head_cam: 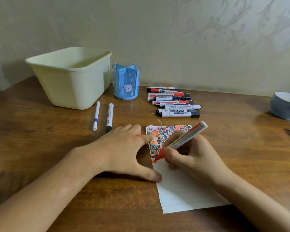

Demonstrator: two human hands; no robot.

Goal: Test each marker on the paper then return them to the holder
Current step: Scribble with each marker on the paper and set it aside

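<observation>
The left grip (124, 148) lies flat and open-fingered on the surface (40, 148), forefinger and thumb pressing the left edge of the paper (182, 190) to pin it; a sliver of red shows between its fingers, too hidden to name. Far left stands a cream plastic tub (70, 77), smooth and rectangular. Just beside it is the holder (126, 81), a clear blue cylinder split into four compartments, with no markers visible in it. In front lie two pens (103, 117), side by side, long axes running toward the person. Right of the holder lies a heap of markers (173, 102), white barrels with red or black caps, axes running left to right. Nearer, the right grip (187, 156) is curled around a red marker (182, 141), tip down-left on the scribbled patch, tail slanting up-right. The holder sits up and left of that grip, well apart, so the return probably means reaching across the paper. A grey-blue bowl (285, 106) sits far right.
</observation>
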